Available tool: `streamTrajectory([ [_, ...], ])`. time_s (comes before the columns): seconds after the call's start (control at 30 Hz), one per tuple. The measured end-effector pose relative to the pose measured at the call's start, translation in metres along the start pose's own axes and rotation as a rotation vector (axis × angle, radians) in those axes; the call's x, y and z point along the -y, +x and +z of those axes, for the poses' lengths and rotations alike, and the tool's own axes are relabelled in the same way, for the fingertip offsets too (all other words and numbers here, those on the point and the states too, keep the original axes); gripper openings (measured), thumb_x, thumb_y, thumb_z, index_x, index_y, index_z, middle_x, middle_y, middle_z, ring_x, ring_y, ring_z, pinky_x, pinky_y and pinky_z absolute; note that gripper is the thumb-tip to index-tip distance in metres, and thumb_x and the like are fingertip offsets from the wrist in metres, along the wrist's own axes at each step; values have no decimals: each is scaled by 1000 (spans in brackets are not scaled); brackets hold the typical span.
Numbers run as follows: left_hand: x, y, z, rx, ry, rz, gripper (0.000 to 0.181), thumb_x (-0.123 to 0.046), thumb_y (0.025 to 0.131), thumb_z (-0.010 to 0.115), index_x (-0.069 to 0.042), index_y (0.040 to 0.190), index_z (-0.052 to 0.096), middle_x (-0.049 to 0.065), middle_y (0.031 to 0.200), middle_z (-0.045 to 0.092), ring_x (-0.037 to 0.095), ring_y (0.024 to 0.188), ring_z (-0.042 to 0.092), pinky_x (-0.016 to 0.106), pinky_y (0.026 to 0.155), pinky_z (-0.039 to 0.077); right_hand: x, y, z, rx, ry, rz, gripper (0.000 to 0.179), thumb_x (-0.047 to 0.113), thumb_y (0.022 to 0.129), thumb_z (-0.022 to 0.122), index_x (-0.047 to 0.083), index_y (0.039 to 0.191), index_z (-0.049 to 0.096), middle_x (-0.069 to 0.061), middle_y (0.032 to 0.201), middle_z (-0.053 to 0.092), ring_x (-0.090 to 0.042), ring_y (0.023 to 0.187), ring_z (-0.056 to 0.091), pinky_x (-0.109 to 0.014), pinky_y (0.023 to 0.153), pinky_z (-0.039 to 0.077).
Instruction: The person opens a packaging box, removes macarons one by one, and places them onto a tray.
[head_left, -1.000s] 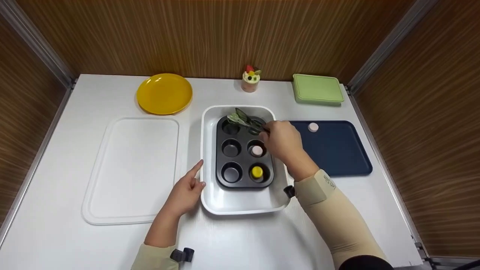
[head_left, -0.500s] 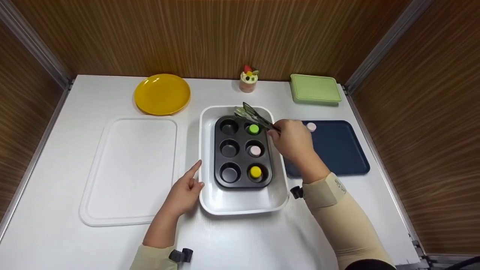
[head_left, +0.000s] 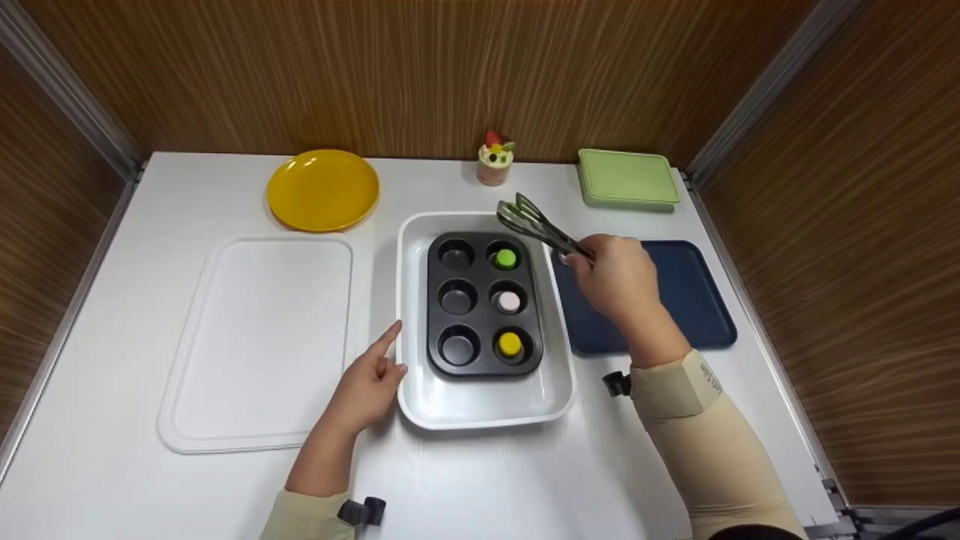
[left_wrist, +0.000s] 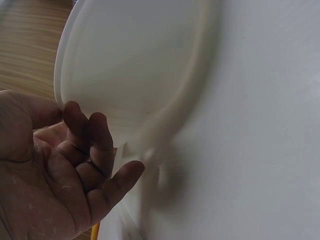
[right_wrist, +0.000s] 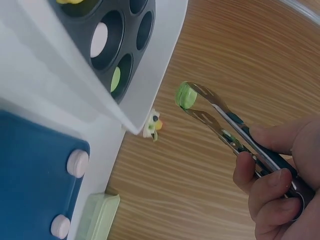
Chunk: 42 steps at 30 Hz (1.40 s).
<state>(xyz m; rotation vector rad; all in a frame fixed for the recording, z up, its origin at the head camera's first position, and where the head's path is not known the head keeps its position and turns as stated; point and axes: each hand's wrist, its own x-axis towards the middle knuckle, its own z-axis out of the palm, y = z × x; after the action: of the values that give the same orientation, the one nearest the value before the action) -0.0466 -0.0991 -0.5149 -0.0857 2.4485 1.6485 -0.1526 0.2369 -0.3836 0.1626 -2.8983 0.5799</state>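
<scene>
My right hand (head_left: 619, 277) grips metal tongs (head_left: 551, 236), thumb on one arm and fingers curled round the other. They hang over the back right corner of the white basin (head_left: 487, 405). In the right wrist view a small green shape (right_wrist: 186, 96) shows between their tips; whether it is a held piece I cannot tell. Inside the basin sits a dark muffin tin (head_left: 481, 322). Its right column holds small macaron-like discs: green (head_left: 505, 259), pale pink (head_left: 508, 302) and yellow (head_left: 509, 344). My left hand (head_left: 369, 386) touches the basin's left rim, forefinger straight, other fingers loosely bent.
A navy tray (head_left: 675, 300) at the right bears two pale pink discs (right_wrist: 77, 163), clearest in the right wrist view. A white lid (head_left: 262, 345) lies left. Along the back stand a yellow plate (head_left: 322, 191), a toy dessert cup (head_left: 495, 161) and a green box (head_left: 630, 176).
My right hand has moved right and slightly back with the tongs, away from the back right cup. The green disc there has come into view. My left hand stays at the rim.
</scene>
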Motion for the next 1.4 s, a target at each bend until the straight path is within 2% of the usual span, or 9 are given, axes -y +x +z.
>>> streamTrajectory([
  [0.23, 0, 1, -1, -8, -10, 4, 65, -4, 102, 64, -17, 163, 45, -1, 71, 46, 15, 64, 44, 32, 61, 40, -13, 0, -11, -16, -28, 20, 19, 20, 98, 74, 4, 107, 81, -19, 94, 76, -44, 82, 70, -62, 72, 52],
  [0.5, 0, 1, -1, -3, -21, 20, 65, -2, 102, 65, -15, 162, 45, -3, 70, 45, 15, 64, 42, 31, 62, 39, -34, -5, -24, -31, -51, 58, 22, 20, 100, 71, 1, 107, 80, -21, 93, 75, -41, 76, 67, -58, 69, 51],
  [0.73, 0, 1, -1, 1, -14, 22, 65, -2, 102, 65, -15, 163, 45, -2, 70, 46, 15, 64, 43, 32, 62, 40, -53, -10, -37, -74, -70, 73, 23, 18, 98, 72, -1, 110, 80, -25, 98, 75, -47, 85, 69, -62, 73, 51],
  [0.93, -2, 0, -1, 3, -4, -3, 66, -3, 103, 64, -18, 164, 43, -2, 70, 46, 15, 62, 42, 30, 60, 40, -69, -11, -47, -102, -91, 101, 23, 18, 97, 72, -1, 108, 80, -27, 101, 75, -52, 91, 70, -66, 74, 50],
  [1.2, -2, 0, -1, -5, 0, -2, 66, -4, 102, 64, -17, 163, 44, -2, 70, 47, 15, 62, 44, 30, 60, 40, -92, -10, -65, -71, -129, 191, 31, 23, 101, 67, -3, 114, 78, -31, 105, 73, -55, 93, 68, -68, 75, 49],
  [1.4, -2, -1, -1, -3, -16, 0, 66, -3, 102, 64, -17, 163, 45, -1, 70, 47, 15, 62, 44, 29, 58, 40, -112, -10, -67, -40, -143, 248, 35, 26, 103, 65, -4, 117, 76, -32, 108, 72, -54, 94, 66, -66, 75, 49],
])
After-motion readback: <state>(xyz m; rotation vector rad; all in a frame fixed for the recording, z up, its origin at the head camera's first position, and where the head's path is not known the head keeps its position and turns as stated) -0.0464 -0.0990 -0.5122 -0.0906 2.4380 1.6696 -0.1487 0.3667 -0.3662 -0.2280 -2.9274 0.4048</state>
